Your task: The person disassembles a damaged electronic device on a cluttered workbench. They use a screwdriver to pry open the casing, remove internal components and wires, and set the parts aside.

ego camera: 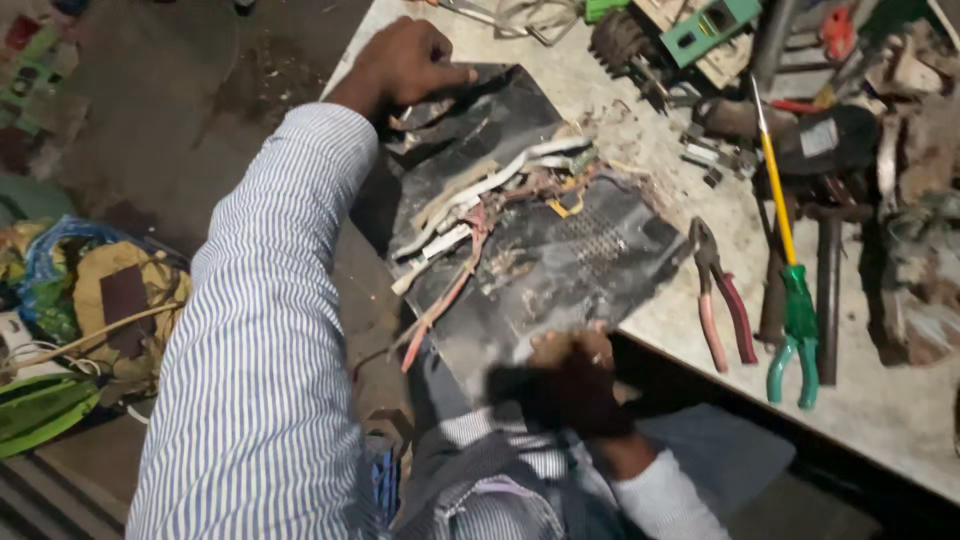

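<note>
We see a glossy black plastic panel (pixel 540 250), scuffed and dusty, with smooth plastic-sheathed wires (pixel 480 200) across it. Our left hand (pixel 410 62) and right hand (pixel 570 385) wear soft striped cloth sleeves (pixel 260 330). The worktop (pixel 900 400) looks matt, rough and stained. The pliers (pixel 722 295) have dull metal jaws and rubbery red grips.

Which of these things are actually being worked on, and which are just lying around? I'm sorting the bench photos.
In hand:
- left hand, gripping the far edge of the black panel
- right hand, at the panel's near edge
- loose wires lying on the panel

Lying about:
- red-handled pliers
- green-handled pliers
- yellow-shafted screwdriver
- green part
- bags on the floor
</note>
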